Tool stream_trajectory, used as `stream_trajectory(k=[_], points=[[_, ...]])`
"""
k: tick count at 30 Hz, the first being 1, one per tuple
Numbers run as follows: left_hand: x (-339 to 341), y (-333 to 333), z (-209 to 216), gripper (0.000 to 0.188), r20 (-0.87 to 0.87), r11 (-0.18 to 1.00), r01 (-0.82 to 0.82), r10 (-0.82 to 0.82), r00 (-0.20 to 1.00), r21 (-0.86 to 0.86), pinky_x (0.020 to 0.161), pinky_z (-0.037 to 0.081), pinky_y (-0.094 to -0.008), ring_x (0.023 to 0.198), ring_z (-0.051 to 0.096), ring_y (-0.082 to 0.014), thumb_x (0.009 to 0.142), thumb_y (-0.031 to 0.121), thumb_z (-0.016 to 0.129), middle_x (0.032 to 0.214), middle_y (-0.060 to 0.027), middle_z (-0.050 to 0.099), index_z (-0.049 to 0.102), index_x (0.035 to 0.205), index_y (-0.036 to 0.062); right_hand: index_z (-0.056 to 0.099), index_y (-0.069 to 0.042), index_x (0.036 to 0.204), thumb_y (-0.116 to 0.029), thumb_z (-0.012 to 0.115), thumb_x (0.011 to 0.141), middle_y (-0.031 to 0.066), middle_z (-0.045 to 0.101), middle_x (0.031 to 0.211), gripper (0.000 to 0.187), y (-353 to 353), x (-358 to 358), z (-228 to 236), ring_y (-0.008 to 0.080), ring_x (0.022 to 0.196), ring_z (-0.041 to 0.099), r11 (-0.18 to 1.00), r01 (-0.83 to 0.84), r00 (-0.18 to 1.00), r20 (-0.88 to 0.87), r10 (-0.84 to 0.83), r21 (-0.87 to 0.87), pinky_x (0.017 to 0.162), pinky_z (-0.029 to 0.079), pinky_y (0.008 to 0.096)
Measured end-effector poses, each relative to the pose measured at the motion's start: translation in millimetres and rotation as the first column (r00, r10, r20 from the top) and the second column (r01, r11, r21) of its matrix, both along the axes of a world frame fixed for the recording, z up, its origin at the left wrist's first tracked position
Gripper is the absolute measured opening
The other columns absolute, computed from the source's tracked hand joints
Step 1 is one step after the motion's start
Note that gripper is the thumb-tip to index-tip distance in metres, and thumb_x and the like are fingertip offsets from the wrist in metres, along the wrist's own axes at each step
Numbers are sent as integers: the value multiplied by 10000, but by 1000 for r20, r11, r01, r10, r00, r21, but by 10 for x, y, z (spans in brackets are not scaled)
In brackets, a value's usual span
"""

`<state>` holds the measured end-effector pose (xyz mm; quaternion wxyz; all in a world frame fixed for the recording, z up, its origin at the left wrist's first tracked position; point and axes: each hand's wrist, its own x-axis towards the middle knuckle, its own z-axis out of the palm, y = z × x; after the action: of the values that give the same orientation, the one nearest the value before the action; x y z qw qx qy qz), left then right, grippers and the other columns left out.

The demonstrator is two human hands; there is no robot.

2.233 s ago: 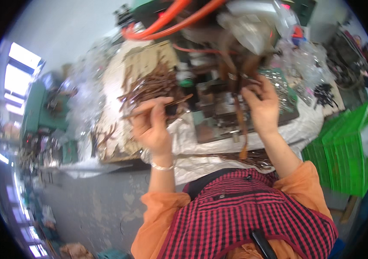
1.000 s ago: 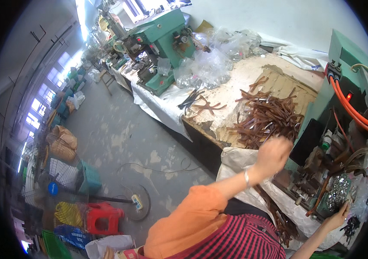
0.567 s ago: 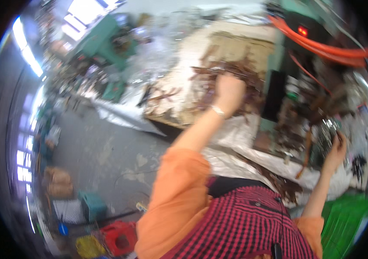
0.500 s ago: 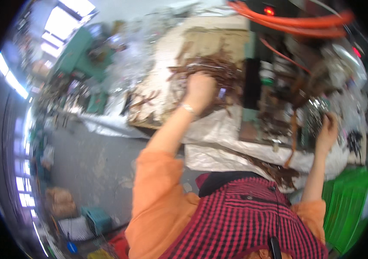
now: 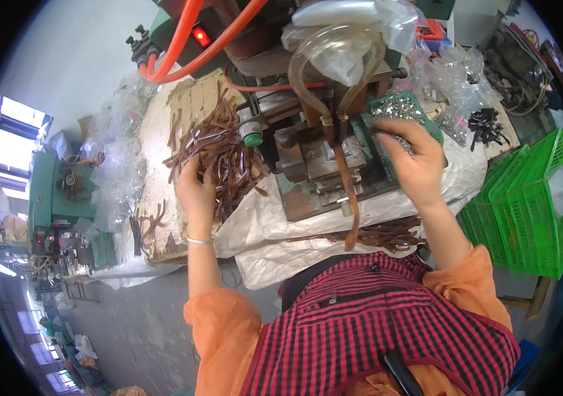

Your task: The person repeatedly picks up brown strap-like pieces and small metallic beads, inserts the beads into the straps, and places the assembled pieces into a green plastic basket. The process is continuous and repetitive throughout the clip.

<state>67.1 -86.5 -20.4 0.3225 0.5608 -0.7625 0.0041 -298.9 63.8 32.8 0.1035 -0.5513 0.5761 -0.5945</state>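
My left hand (image 5: 197, 191) is at the near-left edge of a heap of brown strips (image 5: 218, 148), which look like leather straps; its thumb and fingers curl around one or more of them. My right hand (image 5: 416, 162) hovers at a green tray of small shiny metal pieces (image 5: 397, 109). Its thumb and fingertips are drawn close together, slightly blurred, and anything between them is too small to make out. Between my hands stands a bench machine (image 5: 331, 158) with a metal block. A long brown strip (image 5: 348, 191) hangs from its middle toward me.
Orange hoses (image 5: 182, 43) and a clear looped tube (image 5: 301, 66) cross above the machine. More brown strips (image 5: 387, 234) lie on white sheeting (image 5: 268, 257) at the near edge. Green plastic crates (image 5: 525, 204) stand at right, near black strips (image 5: 487, 127). Clear bags (image 5: 120, 152) lie at left.
The view has swung right, so the machine now sits mid-picture. My left hand has shifted to the heap's near-left edge. My right hand has moved over the metal pieces, its fingers drawn together.
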Motion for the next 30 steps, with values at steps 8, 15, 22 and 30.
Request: stream_trajectory(k=[8,15,22,30], points=[[-759,613,37,175,-881,972,190,35,471,141,591,510,-219,719,668,-101,1062,170,599,916,-80,721,663,1068,7,587,64,1246,26,685,915,100,721,1066,348,-250,420,-174,122,993,675,991,-126,859,496,128,-38,892,519,268],[-1264,954,745,205,-180,680,523,-682,709,-514,664,567,-317,764,701,-224,785,-31,817,955,-131,741,733,960,37,529,46,1355,9,654,928,123,723,1110,446,-249,544,50,145,1033,671,970,-245,714,675,187,-10,955,508,287],[-1664,940,475,299,42,534,667,-764,644,-519,501,461,-287,606,625,-166,748,146,873,995,-100,758,750,1014,88,562,44,1361,-3,632,919,142,698,1212,449,45,315,316,189,1184,628,931,-355,873,388,296,87,1048,466,329],[-1674,879,423,282,55,482,609,-754,654,-630,440,408,-254,517,578,-113,746,151,867,998,-77,754,742,992,92,750,-61,1033,-190,784,820,240,610,1349,251,-75,-779,-989,423,1344,504,863,480,737,-606,-300,157,1134,388,495]])
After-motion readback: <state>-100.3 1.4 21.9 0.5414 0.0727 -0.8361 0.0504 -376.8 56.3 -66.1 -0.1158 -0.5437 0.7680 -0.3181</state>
